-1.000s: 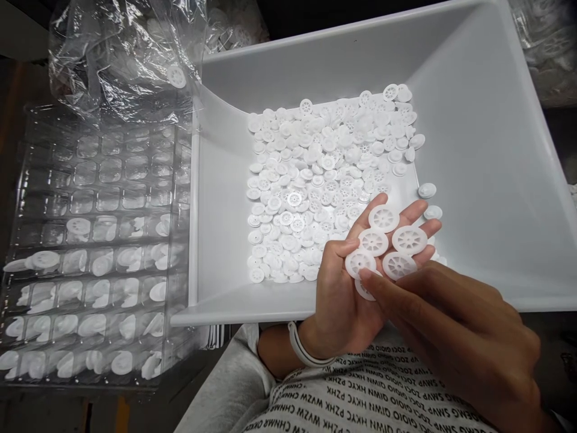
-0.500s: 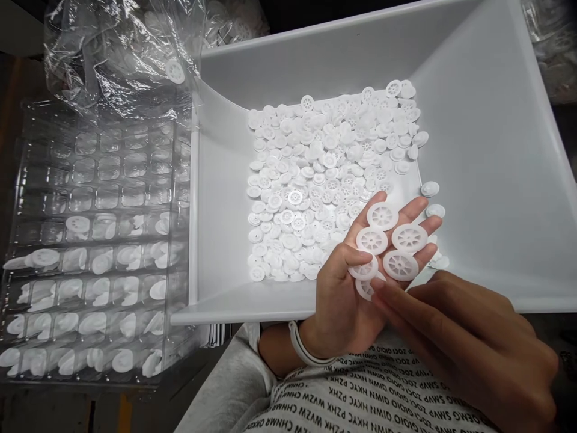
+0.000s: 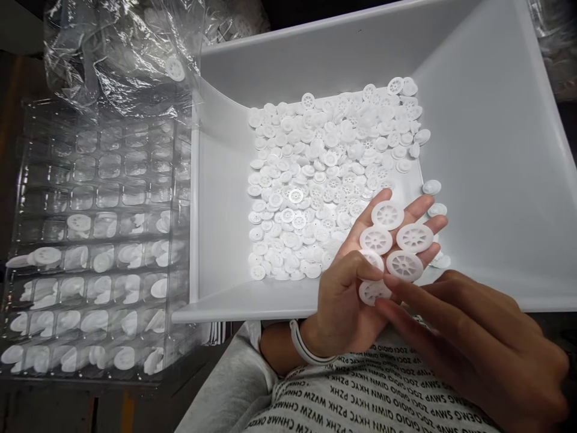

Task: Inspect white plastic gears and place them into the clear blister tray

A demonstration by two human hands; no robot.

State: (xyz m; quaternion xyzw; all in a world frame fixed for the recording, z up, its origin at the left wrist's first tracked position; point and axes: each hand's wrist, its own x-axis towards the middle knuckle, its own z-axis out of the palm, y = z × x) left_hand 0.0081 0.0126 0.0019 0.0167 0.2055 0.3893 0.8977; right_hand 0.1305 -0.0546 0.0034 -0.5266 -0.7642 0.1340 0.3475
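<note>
My left hand [image 3: 340,307] lies palm up over the near right part of the white bin [image 3: 491,180], holding several white spoked plastic discs [image 3: 404,265] spread across palm and fingers. Its thumb presses down on one of them. My right hand [image 3: 482,343] comes in from the right, with its thumb and fingertip closed on the edge of the lowest disc [image 3: 372,293] at the left palm. Below both hands, many loose discs of the same kind [image 3: 331,138] cover the bin floor.
Left of the bin is a clear plastic tray [image 3: 108,195] with rows of pockets; the nearer rows hold white pieces. A crumpled clear bag [image 3: 121,54] lies behind it, with one disc [image 3: 175,69] on it. Another bag [image 3: 559,48] sits at the far right.
The lowest disc has tipped flatter between my right fingers. My left thumb has come further over the disc beside it. Both hands have shifted slightly right.
</note>
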